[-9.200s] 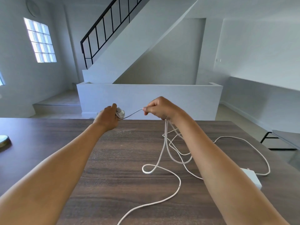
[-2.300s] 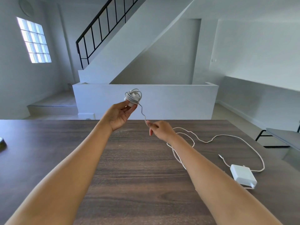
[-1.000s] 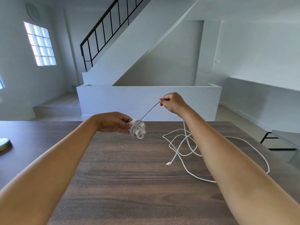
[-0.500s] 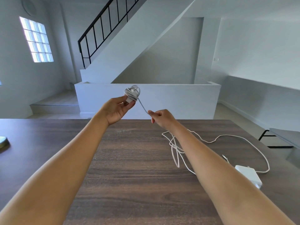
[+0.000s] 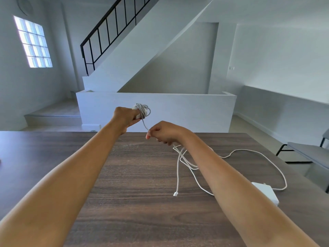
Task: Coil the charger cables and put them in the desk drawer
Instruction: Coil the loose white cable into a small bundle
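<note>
**Coil half wound, loose tail on the worktop**

While the left hand (image 5: 125, 117) grips a small bundle of thin white charger cable (image 5: 143, 110) held up above the far edge of the dark wood-grain worktop (image 5: 138, 202), the right hand (image 5: 164, 133) pinches the strand that runs down from that bundle. Between the two hands the strand is short and slants from upper left to lower right. Past the right hand the cable drops in slack loops onto the worktop, its long run heading toward the near side, and ends in a small white plug tip (image 5: 175, 194).

To the right lies a white square power brick (image 5: 265, 192) with its own thin cord curving far and back.

Such cable looks light, limp and springy, so wound turns may loosen unless clamped. Best hold: thumb across the bundle, fingertips on the strand close to it. No drawer is in view.
</note>
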A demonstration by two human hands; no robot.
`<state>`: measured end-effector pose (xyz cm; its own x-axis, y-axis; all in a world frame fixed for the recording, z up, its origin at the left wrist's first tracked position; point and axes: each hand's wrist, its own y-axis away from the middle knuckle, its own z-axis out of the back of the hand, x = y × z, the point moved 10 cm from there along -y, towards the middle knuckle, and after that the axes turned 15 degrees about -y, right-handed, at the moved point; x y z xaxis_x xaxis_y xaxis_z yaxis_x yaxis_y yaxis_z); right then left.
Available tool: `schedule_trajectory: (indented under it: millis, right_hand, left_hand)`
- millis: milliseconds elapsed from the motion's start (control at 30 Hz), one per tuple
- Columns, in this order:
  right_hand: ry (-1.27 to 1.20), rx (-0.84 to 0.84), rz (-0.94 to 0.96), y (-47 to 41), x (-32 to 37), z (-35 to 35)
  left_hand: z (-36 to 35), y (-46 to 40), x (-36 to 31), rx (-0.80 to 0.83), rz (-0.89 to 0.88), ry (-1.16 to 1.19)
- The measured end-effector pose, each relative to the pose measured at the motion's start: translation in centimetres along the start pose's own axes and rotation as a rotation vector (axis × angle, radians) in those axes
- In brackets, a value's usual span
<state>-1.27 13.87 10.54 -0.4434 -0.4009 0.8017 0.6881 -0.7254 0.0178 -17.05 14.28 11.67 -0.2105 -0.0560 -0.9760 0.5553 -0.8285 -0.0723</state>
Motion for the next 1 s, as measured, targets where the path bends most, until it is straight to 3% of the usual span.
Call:
schedule_trajectory:
  millis: [133, 233, 367, 467, 567, 633, 767, 867, 1000]
  right_hand:
    - [-0.021, 0.064, -0.008, 0.7, 1.6, 0.3]
    - [-0.006, 0.060, 0.009, 1.3, 2.3, 1.7]
    - [0.005, -0.051, 0.066, 1.6, 2.9, 5.2]
    - [0.090, -0.214, 0.142, 1.5, 3.6, 8.2]
    - [0.154, -0.307, 0.189, 0.8, 3.3, 9.5]
    - [0.158, -0.348, 0.199, 0.1, 2.3, 10.0]
    - [0.028, -0.382, 0.212, -0.7, -0.4, 10.4]
    - [-0.065, -0.374, 0.168, -0.9, -2.5, 10.0]
    - [-0.146, -0.352, 0.116, -1.4, -4.3, 8.5]
  left_hand:
    - [0.6, 0.3, -2.0, -0.202, -0.335, -0.717]
    - [-0.4, 0.7, -2.2, -0.211, -0.497, -0.948]
    - [-1.4, 0.5, -0.7, -0.065, -0.564, -1.138]
    - [-2.6, 1.5, -0.3, 0.139, -0.614, -1.114]
    - [-4.0, 3.5, 0.3, 0.448, -0.587, -1.057]
    - [-4.4, 5.0, 0.8, 0.624, -0.474, -0.944]
    - [-4.6, 7.5, 1.3, 0.963, -0.157, -0.443]
    - [-4.3, 7.7, 0.4, 1.017, -0.132, -0.170]
    - [-3.4, 6.4, -1.8, 0.849, -0.136, 0.212]
